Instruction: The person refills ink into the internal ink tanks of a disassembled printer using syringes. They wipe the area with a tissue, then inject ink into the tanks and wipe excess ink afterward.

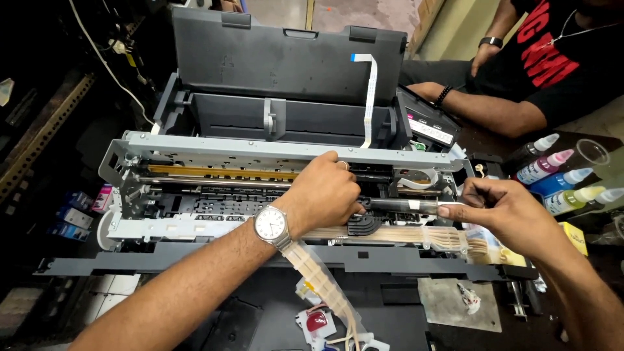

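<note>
An opened inkjet printer point(214, 195) with its cover off lies in front of me, its metal frame and guide rail bare. My left hand point(325, 192), a watch on its wrist, reaches into the middle and grips the black carriage part point(364, 224). A thin dark syringe-like tube point(403, 206) lies level between both hands, and my right hand point(507, 211) pinches its right end. A band of clear ink tubes point(390, 235) runs beneath the hands. A white flat ribbon cable point(370, 97) hangs from the raised lid.
Several ink bottles point(552, 175) with coloured tips stand at the right. Another person in a black shirt point(539, 65) sits at the back right, forearm on the table. Ink cartridges point(318, 322) lie at the front. Small boxes point(71, 214) sit at the left.
</note>
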